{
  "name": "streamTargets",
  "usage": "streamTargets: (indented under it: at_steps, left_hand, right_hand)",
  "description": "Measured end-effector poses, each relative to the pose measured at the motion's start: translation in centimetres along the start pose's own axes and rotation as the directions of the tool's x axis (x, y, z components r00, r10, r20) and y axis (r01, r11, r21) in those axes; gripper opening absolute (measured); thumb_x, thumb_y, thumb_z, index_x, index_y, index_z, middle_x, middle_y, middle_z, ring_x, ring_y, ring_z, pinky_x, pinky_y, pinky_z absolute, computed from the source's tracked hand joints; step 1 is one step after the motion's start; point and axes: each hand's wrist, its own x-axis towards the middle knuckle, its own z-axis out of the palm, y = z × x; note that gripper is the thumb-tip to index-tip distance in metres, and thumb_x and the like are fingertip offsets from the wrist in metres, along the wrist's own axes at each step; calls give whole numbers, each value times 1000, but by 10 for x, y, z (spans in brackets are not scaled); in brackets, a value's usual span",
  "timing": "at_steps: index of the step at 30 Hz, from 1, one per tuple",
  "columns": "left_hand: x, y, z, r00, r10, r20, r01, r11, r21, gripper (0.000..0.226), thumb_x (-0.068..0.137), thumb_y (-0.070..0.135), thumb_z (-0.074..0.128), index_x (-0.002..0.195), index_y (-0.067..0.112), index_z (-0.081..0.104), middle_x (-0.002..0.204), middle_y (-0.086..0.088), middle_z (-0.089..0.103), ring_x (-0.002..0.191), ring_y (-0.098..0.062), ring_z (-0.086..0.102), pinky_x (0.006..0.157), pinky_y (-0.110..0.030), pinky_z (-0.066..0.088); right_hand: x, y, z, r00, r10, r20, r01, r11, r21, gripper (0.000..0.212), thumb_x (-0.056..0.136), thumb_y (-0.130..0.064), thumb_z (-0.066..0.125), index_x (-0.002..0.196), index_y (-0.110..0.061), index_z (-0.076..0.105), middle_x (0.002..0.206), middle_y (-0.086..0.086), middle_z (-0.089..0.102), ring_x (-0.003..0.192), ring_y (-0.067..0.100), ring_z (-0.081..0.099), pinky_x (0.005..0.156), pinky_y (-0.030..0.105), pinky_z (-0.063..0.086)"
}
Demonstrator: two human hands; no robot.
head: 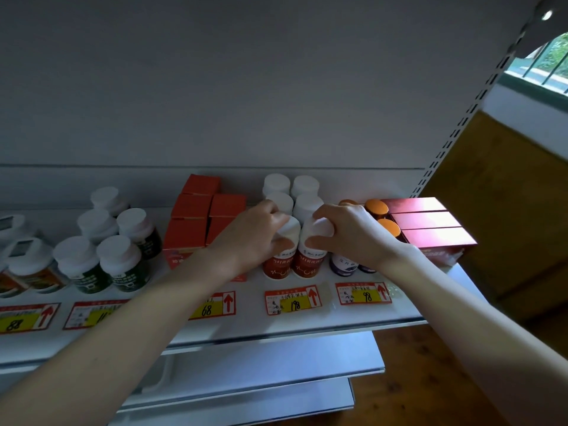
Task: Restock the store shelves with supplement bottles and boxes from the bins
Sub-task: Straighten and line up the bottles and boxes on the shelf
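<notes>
Two white-capped bottles with red labels stand side by side at the front of a row on the white shelf (322, 318). My left hand (255, 232) grips the cap of the left red-label bottle (278, 267). My right hand (347, 232) grips the cap of the right red-label bottle (307, 265). Both bottles rest upright on the shelf. Behind them stand several more white-capped bottles (304, 186) of the same kind.
Orange boxes (196, 210) stand to the left, green-label bottles (123, 265) further left. Purple bottles with orange caps (376, 207) and dark red boxes (430, 222) fill the right end. Price tags (293, 299) line the shelf front. Lower shelves (261, 364) jut out below.
</notes>
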Motion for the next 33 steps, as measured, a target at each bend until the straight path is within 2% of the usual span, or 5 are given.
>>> streamTargets:
  at_steps: [11, 16, 21, 27, 33]
  left_hand:
    - [28, -10, -31, 986, -79, -147, 88, 994, 63, 38, 90, 34, 53, 106, 1, 62, 98, -15, 59, 92, -28, 57, 79, -41, 45]
    - [47, -9, -22, 982, -187, -11, 188, 979, 75, 39, 86, 37, 57, 102, 2, 63, 86, -12, 62, 82, -24, 58, 66, -27, 41]
    - [54, -9, -14, 979, -203, 9, 199, 967, 159, 38, 88, 38, 55, 102, 3, 62, 99, -15, 63, 94, -26, 58, 65, -24, 31]
    - [63, -17, -22, 976, -216, -20, 217, 972, 94, 35, 89, 36, 55, 100, 3, 62, 96, -14, 64, 91, -26, 58, 69, -29, 40]
    - [91, -32, -26, 962, -265, -68, 267, 964, 14, 41, 89, 33, 58, 115, 2, 57, 116, -17, 59, 107, -29, 54, 83, -30, 40]
  right_hand:
    - [37, 0, -22, 993, 121, 4, -121, 992, 39, 44, 84, -40, 63, 118, -14, 56, 108, 8, 61, 94, 24, 57, 78, 29, 46]
    - [60, -3, -14, 980, 153, 129, -160, 986, 47, 36, 81, -30, 66, 109, -8, 60, 93, 6, 53, 79, 20, 50, 60, 26, 39]
    - [64, 2, -8, 976, 153, 156, -157, 987, 16, 37, 80, -32, 67, 110, -11, 60, 94, 6, 51, 81, 23, 51, 63, 26, 38]
    - [71, 10, -19, 981, 157, 117, -161, 987, 28, 38, 83, -35, 65, 112, -12, 59, 97, 2, 50, 87, 22, 52, 71, 28, 42]
    - [96, 15, -19, 975, 201, 92, -205, 978, 34, 44, 85, -33, 62, 121, -8, 52, 125, 10, 51, 108, 25, 50, 81, 28, 40]
